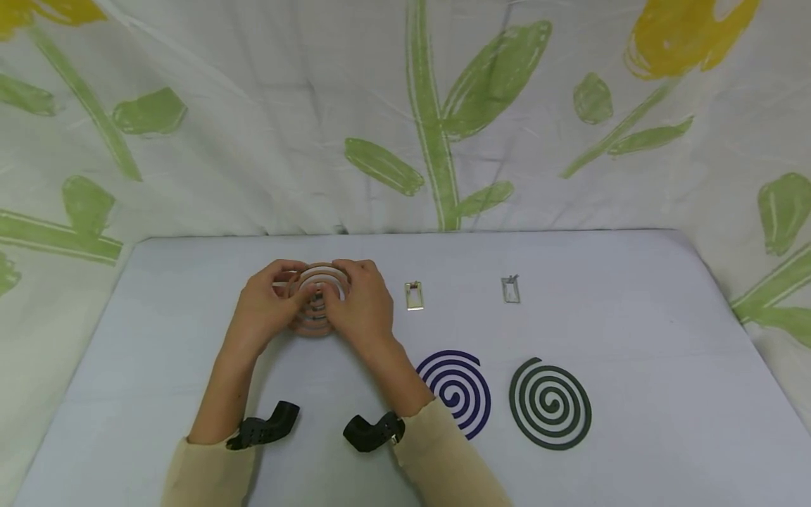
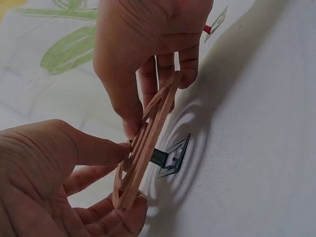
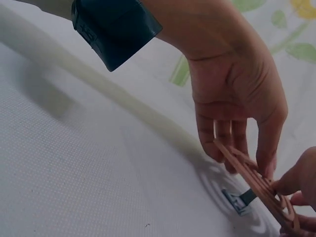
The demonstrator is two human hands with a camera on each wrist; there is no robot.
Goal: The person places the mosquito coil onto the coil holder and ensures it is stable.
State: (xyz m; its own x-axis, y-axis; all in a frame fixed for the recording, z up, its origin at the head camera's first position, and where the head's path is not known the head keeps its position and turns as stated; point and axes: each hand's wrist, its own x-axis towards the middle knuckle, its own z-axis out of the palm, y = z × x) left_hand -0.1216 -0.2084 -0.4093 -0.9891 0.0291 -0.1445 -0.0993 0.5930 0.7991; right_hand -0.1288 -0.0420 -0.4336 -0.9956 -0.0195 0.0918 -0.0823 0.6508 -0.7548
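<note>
A reddish-brown mosquito coil (image 1: 312, 328) is held between both hands at the left part of the table, tilted in the left wrist view (image 2: 156, 133). My left hand (image 1: 269, 303) pinches its left side, thumb on top and fingers under the rim. On the opposite side, my right hand (image 1: 362, 304) grips it the same way, its thumb near the coil's centre. Beneath the coil, a small metal coil stand (image 3: 237, 201) sits on the cloth, its upright tab (image 2: 159, 158) reaching the coil's underside near the middle. Whether the tab is in the coil's slot, I cannot tell.
Two more small metal stands lie to the right, one gold-toned (image 1: 415, 308) and one silver (image 1: 505, 290). Nearer the front are a purple coil (image 1: 453, 400), partly behind the right forearm, and a dark green coil (image 1: 552, 405). A flower-patterned curtain (image 1: 253, 141) hangs behind the white table.
</note>
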